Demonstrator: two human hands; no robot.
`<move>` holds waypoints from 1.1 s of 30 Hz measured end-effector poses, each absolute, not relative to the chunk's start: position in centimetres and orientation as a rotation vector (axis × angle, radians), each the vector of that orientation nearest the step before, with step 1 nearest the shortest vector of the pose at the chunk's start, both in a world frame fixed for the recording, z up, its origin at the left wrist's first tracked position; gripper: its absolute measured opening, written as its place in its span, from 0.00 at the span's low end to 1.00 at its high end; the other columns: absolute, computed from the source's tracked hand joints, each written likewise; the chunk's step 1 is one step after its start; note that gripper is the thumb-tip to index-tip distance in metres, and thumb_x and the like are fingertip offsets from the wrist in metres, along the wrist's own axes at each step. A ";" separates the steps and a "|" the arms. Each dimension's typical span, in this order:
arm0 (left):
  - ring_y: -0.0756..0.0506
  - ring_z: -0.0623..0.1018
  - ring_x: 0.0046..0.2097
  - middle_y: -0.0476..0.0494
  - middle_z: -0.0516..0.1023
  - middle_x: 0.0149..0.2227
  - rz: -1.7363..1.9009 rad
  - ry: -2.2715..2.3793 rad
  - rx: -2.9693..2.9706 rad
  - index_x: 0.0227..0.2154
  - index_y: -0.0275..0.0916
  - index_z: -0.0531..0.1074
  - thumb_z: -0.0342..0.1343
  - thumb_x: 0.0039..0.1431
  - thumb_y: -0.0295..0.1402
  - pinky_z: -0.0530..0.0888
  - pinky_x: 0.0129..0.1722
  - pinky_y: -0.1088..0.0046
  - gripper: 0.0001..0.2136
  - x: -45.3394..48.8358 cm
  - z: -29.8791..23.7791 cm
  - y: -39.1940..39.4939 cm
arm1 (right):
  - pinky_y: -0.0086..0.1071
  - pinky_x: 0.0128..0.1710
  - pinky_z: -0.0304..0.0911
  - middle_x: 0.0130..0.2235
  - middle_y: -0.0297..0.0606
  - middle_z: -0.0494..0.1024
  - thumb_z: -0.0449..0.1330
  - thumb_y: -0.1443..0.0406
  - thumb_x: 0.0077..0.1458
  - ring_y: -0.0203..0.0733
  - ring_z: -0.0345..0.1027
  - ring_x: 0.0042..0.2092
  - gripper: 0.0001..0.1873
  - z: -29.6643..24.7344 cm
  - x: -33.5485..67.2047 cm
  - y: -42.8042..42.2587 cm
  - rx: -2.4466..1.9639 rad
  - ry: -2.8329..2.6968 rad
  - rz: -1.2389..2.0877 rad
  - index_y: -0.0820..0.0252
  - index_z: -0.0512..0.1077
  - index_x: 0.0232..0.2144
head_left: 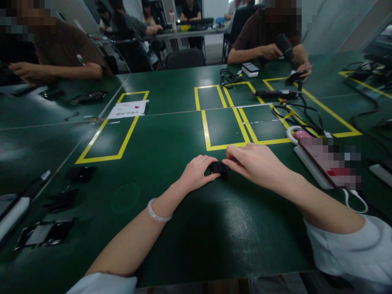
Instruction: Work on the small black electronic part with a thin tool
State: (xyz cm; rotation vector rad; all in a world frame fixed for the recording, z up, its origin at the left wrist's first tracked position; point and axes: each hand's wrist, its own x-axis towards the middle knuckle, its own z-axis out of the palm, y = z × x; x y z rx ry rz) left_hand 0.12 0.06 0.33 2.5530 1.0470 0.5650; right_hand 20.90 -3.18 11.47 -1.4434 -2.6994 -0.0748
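Observation:
A small black block-like part [218, 168] sits low over the green table [171, 237], between my two hands. My left hand [199, 173] grips its left side, thumb on the near edge and fingers on the far edge. On the other side my right hand [252, 163] is closed, with thumb and forefinger pinched together at the part's right end. Whether a tiny piece lies in that pinch is hidden. The part's exact kind is too small and dark to make out.
Black parts [80, 174] and a black frame-like piece [45, 233] lie at the left. Yellow tape outlines [226, 146] mark the table. At the right are a phone-like device [321, 163] and a pen-shaped tool [277, 94] with cables. Across the table, a person holds a power screwdriver [285, 47].

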 end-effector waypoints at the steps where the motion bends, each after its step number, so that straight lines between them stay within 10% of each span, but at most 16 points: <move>1: 0.41 0.72 0.46 0.43 0.74 0.46 0.563 1.047 2.553 0.48 0.41 0.67 0.53 0.62 0.45 0.69 0.47 0.62 0.17 0.1 0.3 0.1 | 0.32 0.27 0.46 0.29 0.37 0.76 0.45 0.57 0.65 0.41 0.69 0.29 0.15 11.4 20.8 -3.2 -1.468 -2.700 -0.092 0.58 0.66 0.35; 33: 0.41 0.73 0.46 0.43 0.75 0.46 0.571 1.051 2.561 0.47 0.40 0.67 0.53 0.62 0.45 0.70 0.46 0.63 0.17 0.0 0.4 0.0 | 0.31 0.30 0.51 0.30 0.34 0.73 0.48 0.63 0.62 0.39 0.67 0.30 0.06 10.3 22.4 -3.6 -1.381 -2.576 0.064 0.58 0.62 0.38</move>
